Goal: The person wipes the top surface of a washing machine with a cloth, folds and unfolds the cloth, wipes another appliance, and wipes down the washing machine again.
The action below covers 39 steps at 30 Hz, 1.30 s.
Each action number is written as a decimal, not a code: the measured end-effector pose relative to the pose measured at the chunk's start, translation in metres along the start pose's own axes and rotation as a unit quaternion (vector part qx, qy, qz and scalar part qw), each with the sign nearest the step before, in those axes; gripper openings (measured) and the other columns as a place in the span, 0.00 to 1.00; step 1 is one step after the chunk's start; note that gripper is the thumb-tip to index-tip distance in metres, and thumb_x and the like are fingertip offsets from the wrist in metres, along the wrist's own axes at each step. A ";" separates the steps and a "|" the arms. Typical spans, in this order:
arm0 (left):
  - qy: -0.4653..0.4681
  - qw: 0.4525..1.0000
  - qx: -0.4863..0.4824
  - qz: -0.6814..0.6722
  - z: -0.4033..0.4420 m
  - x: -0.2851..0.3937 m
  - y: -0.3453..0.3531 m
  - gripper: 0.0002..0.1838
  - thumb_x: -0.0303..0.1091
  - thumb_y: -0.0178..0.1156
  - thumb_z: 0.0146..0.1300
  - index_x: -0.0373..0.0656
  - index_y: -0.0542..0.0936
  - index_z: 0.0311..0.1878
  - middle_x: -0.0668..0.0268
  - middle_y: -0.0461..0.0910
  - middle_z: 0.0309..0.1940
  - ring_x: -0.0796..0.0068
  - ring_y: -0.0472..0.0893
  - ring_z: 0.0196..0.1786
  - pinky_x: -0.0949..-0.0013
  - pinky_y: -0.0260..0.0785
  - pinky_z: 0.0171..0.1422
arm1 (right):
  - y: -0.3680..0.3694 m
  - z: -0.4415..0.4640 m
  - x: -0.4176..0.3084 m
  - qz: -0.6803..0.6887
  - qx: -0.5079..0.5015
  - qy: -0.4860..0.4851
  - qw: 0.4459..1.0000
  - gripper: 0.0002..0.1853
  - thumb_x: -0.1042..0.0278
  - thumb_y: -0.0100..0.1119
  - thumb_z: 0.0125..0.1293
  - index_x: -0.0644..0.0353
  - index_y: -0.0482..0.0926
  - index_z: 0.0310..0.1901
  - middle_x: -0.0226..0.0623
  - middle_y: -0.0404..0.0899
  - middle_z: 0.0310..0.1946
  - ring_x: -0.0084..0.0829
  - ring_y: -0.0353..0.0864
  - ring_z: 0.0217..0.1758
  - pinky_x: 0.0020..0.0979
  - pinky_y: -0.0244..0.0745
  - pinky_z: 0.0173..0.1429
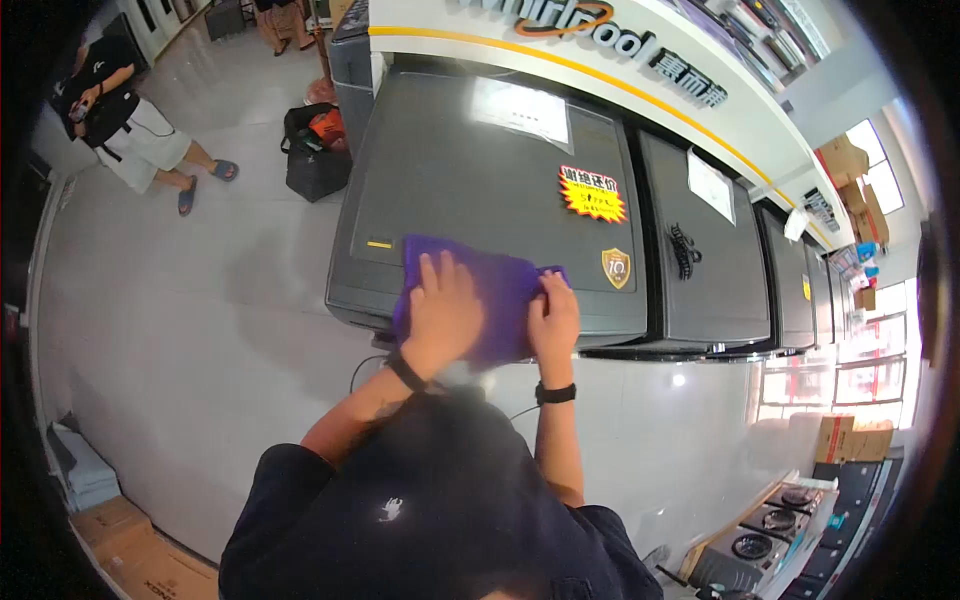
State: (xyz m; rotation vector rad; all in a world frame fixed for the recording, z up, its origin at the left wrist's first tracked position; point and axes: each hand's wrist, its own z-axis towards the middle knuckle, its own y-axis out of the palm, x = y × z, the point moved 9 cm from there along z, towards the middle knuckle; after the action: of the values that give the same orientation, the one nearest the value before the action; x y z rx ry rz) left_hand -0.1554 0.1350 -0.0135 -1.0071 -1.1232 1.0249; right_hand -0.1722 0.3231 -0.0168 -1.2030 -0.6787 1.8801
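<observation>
A purple cloth (507, 300) lies over the front edge of a dark grey box-shaped appliance (450, 170). My left hand (445, 315) rests flat on the cloth's left part, fingers spread. At its right edge, my right hand (555, 318) has its fingers bent round a corner of the cloth. Each wrist wears a black band. On the appliance's top are a white paper sheet (520, 112), a yellow and red price sticker (592, 194) and a gold shield badge (616, 268).
Similar appliances (705, 270) continue rightward in a row, below a white Whirlpool sign board (600, 45). A black bag (318, 160) sits on the floor to the left. Further left stands a person (130, 120) in white shorts. Gas hobs (765, 535) are at lower right, cardboard boxes (150, 550) at lower left.
</observation>
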 end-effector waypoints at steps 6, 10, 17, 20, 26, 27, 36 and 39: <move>0.063 0.992 0.020 -0.111 -0.001 -0.005 -0.010 0.29 0.48 0.61 0.64 0.44 0.76 0.65 0.56 0.67 0.73 0.50 0.62 0.77 0.45 0.67 0.64 | 0.020 -0.002 -0.014 -0.203 -0.054 0.004 0.978 0.26 0.61 0.55 0.67 0.69 0.74 0.63 0.55 0.67 0.71 0.51 0.61 0.78 0.53 0.54 0.78; 0.016 0.991 0.015 -0.136 -0.008 -0.055 -0.020 0.26 0.46 0.62 0.63 0.47 0.78 0.63 0.59 0.70 0.73 0.57 0.63 0.78 0.48 0.64 0.67 | 0.036 -0.001 -0.084 -0.153 -0.061 -0.075 0.983 0.29 0.51 0.52 0.73 0.68 0.75 0.64 0.55 0.69 0.70 0.51 0.63 0.77 0.53 0.54 0.78; -0.031 0.994 0.100 -0.043 -0.007 -0.043 -0.009 0.28 0.41 0.60 0.60 0.40 0.76 0.63 0.54 0.68 0.73 0.49 0.62 0.77 0.46 0.61 0.66 | 0.035 -0.006 -0.078 -0.001 -0.092 -0.156 0.983 0.24 0.56 0.59 0.68 0.65 0.78 0.59 0.49 0.75 0.65 0.51 0.70 0.71 0.53 0.59 0.76; -0.007 0.997 0.075 -0.036 0.003 -0.014 -0.004 0.30 0.43 0.59 0.61 0.36 0.74 0.65 0.47 0.66 0.73 0.40 0.60 0.77 0.43 0.59 0.67 | 0.012 -0.006 -0.032 -0.029 -0.055 -0.100 0.993 0.22 0.57 0.60 0.67 0.63 0.78 0.58 0.48 0.75 0.65 0.50 0.70 0.71 0.53 0.61 0.75; 0.016 1.000 0.027 -0.004 0.015 0.028 0.008 0.32 0.48 0.57 0.64 0.36 0.74 0.66 0.46 0.63 0.74 0.38 0.58 0.77 0.40 0.59 0.69 | -0.020 -0.001 0.022 -0.104 -0.023 0.018 0.994 0.26 0.58 0.57 0.68 0.64 0.75 0.63 0.50 0.71 0.69 0.49 0.66 0.75 0.51 0.57 0.77; 0.027 0.999 0.038 -0.022 0.014 0.026 0.008 0.31 0.48 0.57 0.64 0.37 0.74 0.66 0.47 0.64 0.74 0.40 0.59 0.77 0.40 0.59 0.70 | -0.017 -0.002 0.020 -0.131 -0.014 0.023 0.991 0.26 0.58 0.56 0.68 0.65 0.74 0.63 0.51 0.71 0.69 0.50 0.65 0.75 0.52 0.57 0.77; -0.011 0.993 0.101 -0.059 -0.016 -0.069 -0.026 0.25 0.43 0.61 0.62 0.45 0.79 0.62 0.59 0.72 0.70 0.53 0.66 0.75 0.47 0.61 0.70 | 0.037 -0.009 -0.083 -0.139 -0.039 -0.089 0.986 0.23 0.60 0.54 0.67 0.65 0.77 0.60 0.52 0.72 0.68 0.48 0.66 0.75 0.52 0.58 0.76; -0.037 0.992 0.110 -0.044 -0.023 -0.089 -0.029 0.25 0.42 0.60 0.62 0.45 0.78 0.62 0.58 0.70 0.71 0.51 0.65 0.76 0.45 0.60 0.70 | 0.050 -0.010 -0.106 -0.083 -0.061 -0.125 0.987 0.22 0.60 0.55 0.66 0.65 0.78 0.57 0.49 0.74 0.66 0.47 0.68 0.73 0.51 0.60 0.75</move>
State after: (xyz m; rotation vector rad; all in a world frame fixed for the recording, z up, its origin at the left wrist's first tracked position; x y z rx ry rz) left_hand -0.1413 0.0403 -0.0075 -0.7429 -1.0781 1.0953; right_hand -0.1537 0.2073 -0.0067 -0.9588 -1.0119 1.8864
